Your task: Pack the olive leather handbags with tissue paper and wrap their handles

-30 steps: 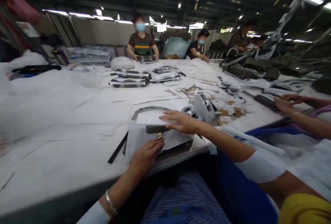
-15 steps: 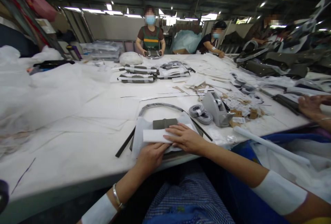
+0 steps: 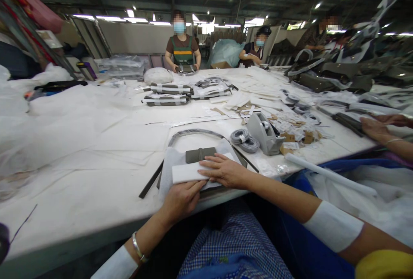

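**Both Hands Pressing a White Strip [image 3: 185, 173] onto a Grey Piece [image 3: 200, 154]**

A long counter [image 3: 80, 210] is filling most of the view, and loose white sheets [image 3: 106, 141] are covering its left half. At the far end, a person in a green apron [image 3: 182, 51] is standing and facing this way, well apart from the work.

At the counter's near edge, the grey piece is lying flat in crumpled white tissue [image 3: 167, 163], with only its upper flap showing. A curved strap [image 3: 193, 133] is arching just behind it. A black strip [image 3: 150, 180] is lying slanted along its left side. The folded white strip is lying across the tissue, just below the flap.

To the right, a grey tape dispenser [image 3: 265, 134] is standing near the piece, and 1 cord coil [image 3: 245, 140] is lying just beside it. Farther right, a co-worker's hand [image 3: 376, 127] is resting at the counter's edge.

The right hand [image 3: 224, 170] is lying palm down on the strip's right end. Its grip is open, with the fingers spread flat and pointing left. The left hand [image 3: 180, 199] is coming up from below, its fingers touching the strip's lower edge. Whether its grip is pinching anything cannot be told, since the thumb is hidden. A metal bracelet [image 3: 138, 248] is sitting on the left wrist.
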`<state>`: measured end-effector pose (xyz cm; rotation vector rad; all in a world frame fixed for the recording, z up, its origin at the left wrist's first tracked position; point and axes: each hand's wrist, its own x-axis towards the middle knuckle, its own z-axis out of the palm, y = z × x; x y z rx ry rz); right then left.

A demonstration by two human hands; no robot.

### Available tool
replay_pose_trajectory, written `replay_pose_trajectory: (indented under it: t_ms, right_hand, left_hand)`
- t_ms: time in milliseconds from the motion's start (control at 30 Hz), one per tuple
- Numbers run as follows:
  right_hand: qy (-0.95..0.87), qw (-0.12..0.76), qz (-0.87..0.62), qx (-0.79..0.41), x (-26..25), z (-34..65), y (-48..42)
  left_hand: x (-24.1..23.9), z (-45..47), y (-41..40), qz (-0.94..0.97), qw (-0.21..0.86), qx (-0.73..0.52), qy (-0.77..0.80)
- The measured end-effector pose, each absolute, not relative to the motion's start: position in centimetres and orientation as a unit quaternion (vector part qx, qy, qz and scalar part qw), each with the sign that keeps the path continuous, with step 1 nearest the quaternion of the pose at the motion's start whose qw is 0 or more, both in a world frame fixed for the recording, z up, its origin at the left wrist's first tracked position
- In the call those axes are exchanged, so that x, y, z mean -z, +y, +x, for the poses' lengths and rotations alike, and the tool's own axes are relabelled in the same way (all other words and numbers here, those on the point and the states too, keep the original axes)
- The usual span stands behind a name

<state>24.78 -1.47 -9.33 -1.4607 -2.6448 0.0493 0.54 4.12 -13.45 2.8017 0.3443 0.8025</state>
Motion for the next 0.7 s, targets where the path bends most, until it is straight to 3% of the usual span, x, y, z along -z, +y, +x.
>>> replay_pose_trajectory:
  t_ms: [167, 333, 400, 500, 567, 600, 700]
  right_hand:
    - [-0.866, 0.072, -0.494, -0.040, 10.0, 25.1, -1.7]
    - [-0.866, 0.109, -0.487, -0.015, 10.3, 24.9, -1.3]
    - [-0.864, 0.156, -0.479, -0.008, 10.2, 24.8, -1.7]
    - [-0.819, 0.300, -0.489, 0.017, 9.7, 26.3, -4.2]
    - [-0.728, 0.368, -0.575, 0.068, 9.1, 29.1, -7.3]
    - [-0.670, 0.361, -0.640, 0.101, 8.7, 31.1, -9.2]
    - [-0.447, 0.203, -0.855, 0.167, 8.2, 38.1, -15.4]
  left_hand:
    - [10.8, 0.7, 3.2, 0.910, 0.130, -0.375, 0.120]
    - [11.4, 3.0, 4.2, 0.934, 0.079, -0.295, 0.185]
    - [13.0, 3.6, 4.7, 0.944, 0.059, -0.272, 0.177]
    - [14.8, 3.7, 5.0, 0.952, 0.021, -0.262, 0.159]
    - [15.2, 3.5, 4.9, 0.952, -0.009, -0.265, 0.150]
    - [15.2, 3.5, 4.8, 0.953, -0.023, -0.267, 0.145]
    - [14.8, 3.5, 4.6, 0.951, -0.053, -0.270, 0.140]
